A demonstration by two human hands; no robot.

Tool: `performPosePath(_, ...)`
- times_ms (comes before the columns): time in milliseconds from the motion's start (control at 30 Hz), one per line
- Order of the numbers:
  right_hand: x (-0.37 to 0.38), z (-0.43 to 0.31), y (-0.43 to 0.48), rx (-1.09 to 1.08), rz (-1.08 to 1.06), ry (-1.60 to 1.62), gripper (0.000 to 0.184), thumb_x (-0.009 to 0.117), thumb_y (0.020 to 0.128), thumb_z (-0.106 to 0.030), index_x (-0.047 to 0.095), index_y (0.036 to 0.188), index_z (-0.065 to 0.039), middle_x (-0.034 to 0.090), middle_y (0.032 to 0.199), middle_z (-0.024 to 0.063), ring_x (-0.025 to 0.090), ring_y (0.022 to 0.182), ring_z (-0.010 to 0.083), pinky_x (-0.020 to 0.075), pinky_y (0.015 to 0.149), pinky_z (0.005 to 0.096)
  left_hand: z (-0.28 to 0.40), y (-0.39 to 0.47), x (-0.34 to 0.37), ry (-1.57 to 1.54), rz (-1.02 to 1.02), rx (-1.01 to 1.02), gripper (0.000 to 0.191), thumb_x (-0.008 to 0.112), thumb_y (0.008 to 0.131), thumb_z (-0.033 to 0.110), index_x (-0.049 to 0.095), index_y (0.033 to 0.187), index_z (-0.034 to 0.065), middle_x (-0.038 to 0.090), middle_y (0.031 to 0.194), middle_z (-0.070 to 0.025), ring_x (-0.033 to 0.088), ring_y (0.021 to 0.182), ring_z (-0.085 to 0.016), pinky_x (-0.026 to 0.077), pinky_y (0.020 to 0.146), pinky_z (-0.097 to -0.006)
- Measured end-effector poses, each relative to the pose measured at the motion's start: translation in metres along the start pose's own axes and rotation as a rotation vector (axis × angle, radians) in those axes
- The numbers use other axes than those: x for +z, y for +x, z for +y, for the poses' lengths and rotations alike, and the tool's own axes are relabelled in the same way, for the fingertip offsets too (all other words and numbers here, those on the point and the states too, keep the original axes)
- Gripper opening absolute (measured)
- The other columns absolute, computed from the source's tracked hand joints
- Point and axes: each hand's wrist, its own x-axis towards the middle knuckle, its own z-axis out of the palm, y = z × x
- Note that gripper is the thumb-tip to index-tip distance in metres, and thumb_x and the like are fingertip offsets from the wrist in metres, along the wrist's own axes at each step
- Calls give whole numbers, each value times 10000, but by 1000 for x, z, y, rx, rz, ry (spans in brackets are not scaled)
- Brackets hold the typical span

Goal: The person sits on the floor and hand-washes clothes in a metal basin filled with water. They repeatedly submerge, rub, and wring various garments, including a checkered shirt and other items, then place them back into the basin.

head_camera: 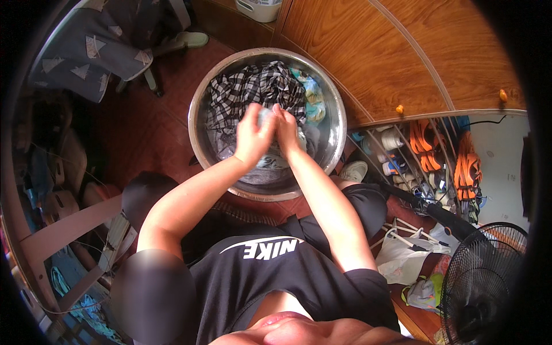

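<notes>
A wide metal basin stands before me between my knees, with wet clothes in it. Above its middle my left hand and my right hand come together at the fingers. A small pale blue piece shows in the left hand's curl; it is blurred, and I cannot tell if it is soap or cloth. The right hand's grip is partly hidden. Beyond the hands lies a black-and-white checked cloth. A blue-green patterned cloth lies at the right wall, and grey fabric sits nearest me.
A wooden cabinet borders the basin at upper right, above a rack of shoes. A black fan stands at lower right near white hangers. An office chair is at upper left, a pink frame at left.
</notes>
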Motion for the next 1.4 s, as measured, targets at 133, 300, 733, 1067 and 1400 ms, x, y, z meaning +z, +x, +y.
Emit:
performPosePath(133,11,1,-7,349,44,183,324,435,909,-320,598,972,-47,561,786,2,523,706,109,415,622,285,20,22,4,422,-38,-26,339,521,873,345,526,759,26,578,668,-212,556,657,-419,441,567,-440)
performPosePath(300,1,2,1,364,-251,667,299,393,903,-321,539,927,-61,584,919,111,567,852,191,464,746,390,28,19,16,442,-68,47,332,481,892,339,558,783,35,603,708,-196,586,683,-394,456,593,-434)
performPosePath(733,-12,12,5,-139,10,-1404,207,497,856,-217,565,874,-22,624,792,218,612,752,405,493,681,442,-71,25,-6,1234,-448,153,144,411,883,179,445,947,55,631,733,-138,636,592,-283,513,504,-387)
performPosePath(1067,-13,19,13,257,-110,516,399,448,922,-451,562,977,-73,560,847,16,528,828,151,413,777,318,2,5,19,146,-153,50,255,539,875,317,518,910,66,600,734,-209,586,688,-422,466,621,-467)
performPosePath(1400,-4,2,0,470,-367,913,353,386,932,-385,552,823,-94,560,703,34,558,675,206,476,668,368,34,14,11,657,-327,113,367,505,849,397,501,997,62,568,575,-189,589,495,-355,463,479,-462)
